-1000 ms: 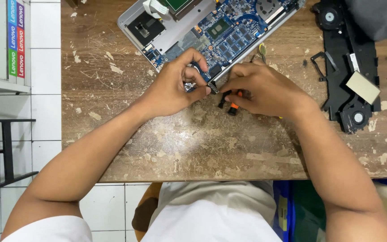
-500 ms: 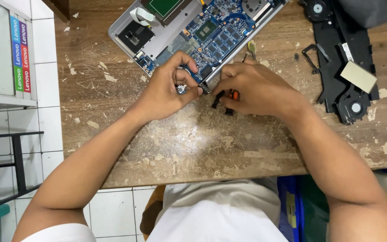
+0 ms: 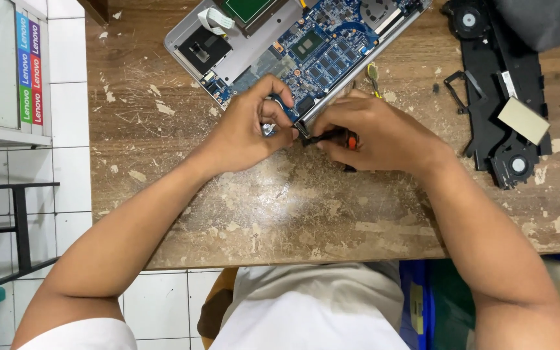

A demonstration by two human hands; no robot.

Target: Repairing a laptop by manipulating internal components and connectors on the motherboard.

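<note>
Gripping a screwdriver (image 3: 333,137) with black-and-orange handle, right hand (image 3: 374,133) is closed around it; long axis runs roughly left-right, tip pointing left at the near corner of the opened laptop (image 3: 293,48). Tip itself hidden between fingers. Left hand (image 3: 251,129) is pinched shut at that same corner; what it pinches is too small to tell. Laptop lies diagonal on the worn wooden counter (image 3: 280,214), top edge cut off. Black fan assembly (image 3: 503,97) sits well right.

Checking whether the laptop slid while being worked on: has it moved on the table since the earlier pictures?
Cannot tell: the opened laptop keeps its place against the black fan assembly; only the camera shifted.
</note>
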